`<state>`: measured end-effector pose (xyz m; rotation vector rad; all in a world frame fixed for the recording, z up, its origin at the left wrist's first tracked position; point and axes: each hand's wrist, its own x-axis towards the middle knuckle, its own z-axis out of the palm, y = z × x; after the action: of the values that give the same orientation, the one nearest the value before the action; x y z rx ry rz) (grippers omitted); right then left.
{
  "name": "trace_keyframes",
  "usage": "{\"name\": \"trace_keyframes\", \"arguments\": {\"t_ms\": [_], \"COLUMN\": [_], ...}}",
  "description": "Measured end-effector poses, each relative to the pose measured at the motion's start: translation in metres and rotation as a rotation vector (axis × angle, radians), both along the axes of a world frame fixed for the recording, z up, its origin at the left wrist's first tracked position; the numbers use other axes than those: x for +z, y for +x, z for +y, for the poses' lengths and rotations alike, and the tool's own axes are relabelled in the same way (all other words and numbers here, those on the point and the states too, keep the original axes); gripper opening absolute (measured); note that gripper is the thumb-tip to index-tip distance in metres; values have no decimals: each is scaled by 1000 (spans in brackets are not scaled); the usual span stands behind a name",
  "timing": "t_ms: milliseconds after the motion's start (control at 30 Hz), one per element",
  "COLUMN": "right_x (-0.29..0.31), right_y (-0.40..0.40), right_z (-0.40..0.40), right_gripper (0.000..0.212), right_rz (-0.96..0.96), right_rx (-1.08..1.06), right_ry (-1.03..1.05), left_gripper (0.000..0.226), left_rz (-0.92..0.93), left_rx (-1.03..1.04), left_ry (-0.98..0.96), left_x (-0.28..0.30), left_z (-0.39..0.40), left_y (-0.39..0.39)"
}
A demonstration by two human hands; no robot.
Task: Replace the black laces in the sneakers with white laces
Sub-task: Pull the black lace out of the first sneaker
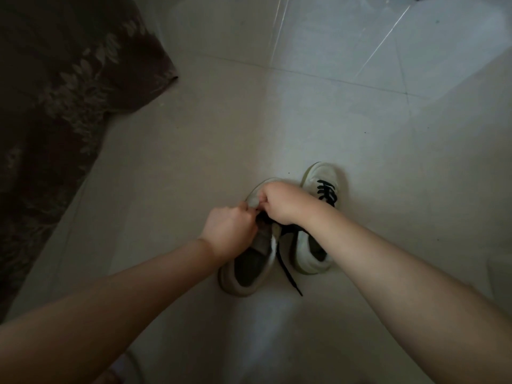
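Both forearms reach forward and down from the bottom corners of the view, meeting over the nearer shoe. My left hand (pixel 230 231) has its fingers curled and pinches at the lacing area of the left sneaker (pixel 249 261); my right hand (pixel 279 202) is likewise curled, pinching at the same spot from the toe side. What each pinch holds is hidden by the knuckles; I judge it to be the black lace (pixel 288 273), since a loose tail of it runs down the shoe's right side and ends on the floor (pixel 194 134).

Left sneaker: on the floor, toe away from me, tongue slack, lace partly undone. Right sneaker (pixel 318 217): just beside it, upright, its black lacing (pixel 327 191) still crossed through the eyelets. No white laces are visible.

Assessment: removal of the first lace is under way; the task is at an early stage.

Recommendation for the step: one hand steadies the shoe while the other draws the lace out one crossing at a time, pulling along the line of the eyelet, not sideways, so the tip does not snag.

Dark patterned cloth (pixel 55 106) lies well apart at upper left.
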<state>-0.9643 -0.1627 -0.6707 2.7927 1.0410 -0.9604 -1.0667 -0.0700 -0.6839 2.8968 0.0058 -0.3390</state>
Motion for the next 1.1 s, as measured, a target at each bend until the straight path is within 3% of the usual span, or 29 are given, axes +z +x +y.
{"name": "trace_keyframes", "arguments": {"t_ms": [133, 300, 400, 600, 733, 800, 967, 1033, 1100], "right_x": [7, 21, 22, 14, 4, 2, 18, 17, 14], "right_y": [0, 18, 22, 3, -6, -3, 28, 34, 28], "right_z": [-4, -40, -58, -28, -11, -10, -34, -43, -44], "right_gripper": [22, 11, 10, 15, 12, 13, 10, 9, 8], "right_rz": [-101, 273, 343, 136, -48, -113, 56, 59, -20], "right_rx": [146, -233, -302, -168, -2, 16, -574, -589, -459], "right_ry": [-101, 208, 206, 315, 152, 173, 526, 428, 317], "left_gripper": [26, 27, 27, 28, 23, 19, 25, 26, 27], "left_rz": [34, 52, 45, 20, -51, -48, 16, -8, 16], "left_rx": [-37, 4, -10, -9, 15, 20, 75, 81, 69], "left_ry": [35, 91, 78, 59, -56, -86, 17, 35, 72], "left_x": [-4, -4, -3, -6, -6, -6, -11, -10, -8], "left_z": [-6, 4, 2, -2, 0, 1, 8, 10, 9], "left_y": [2, 1, -1, -1, -2, -3, -3, -1, 2]}}
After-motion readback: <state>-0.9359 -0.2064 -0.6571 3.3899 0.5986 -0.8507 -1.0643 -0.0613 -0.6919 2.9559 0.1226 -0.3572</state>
